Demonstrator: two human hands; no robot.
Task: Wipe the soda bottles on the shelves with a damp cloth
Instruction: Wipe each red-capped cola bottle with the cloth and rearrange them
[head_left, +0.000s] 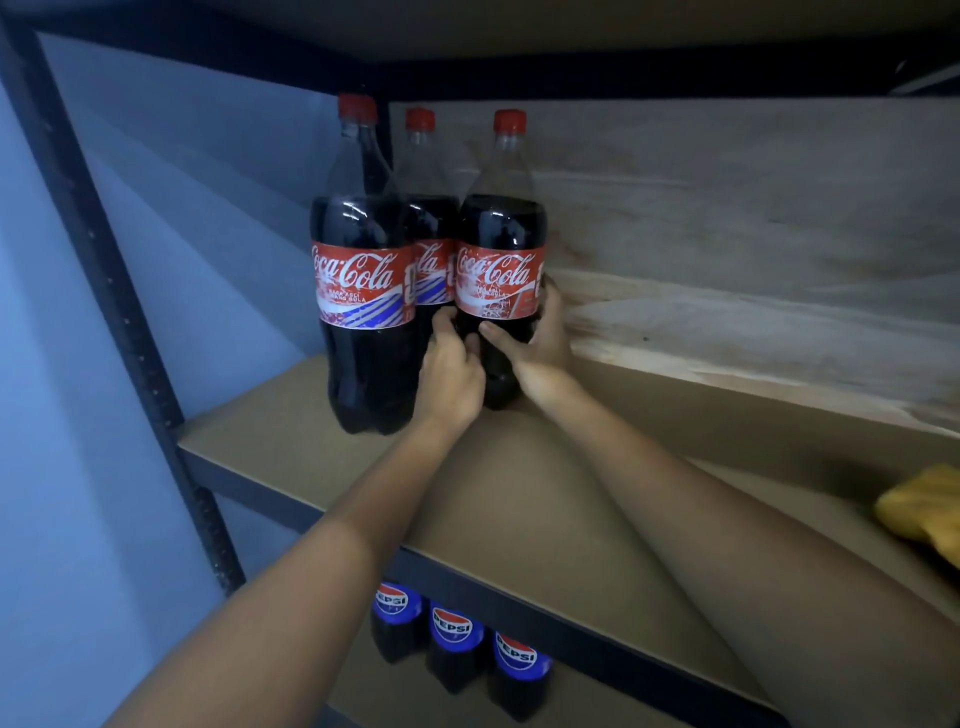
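1. Three cola bottles stand together on the shelf (270, 447), centre of the frame.
2. The left hand (451, 371) and the right hand (535, 345) both grasp the right bottle (501, 249) low on its body.
3. The yellow cloth (922, 509) lies at the right edge, well apart.
4. Pepsi bottles (457, 642) stand below.

It looked like a stockroom or the back of a small shop. A black metal shelving frame (130, 332) with punched uprights ran down the left of the frame, carrying plain brown boards (519, 493) as shelves. Goods stood grouped by brand: three big Coca-Cola bottles (363, 291) together in the upper middle, and a row of Pepsi bottles (457, 644) on the shelf below, at the bottom centre. Behind was a bare pale-blue wall (78, 467) at left and rough unfinished plywood (753, 208) at upper right. The light was dim.
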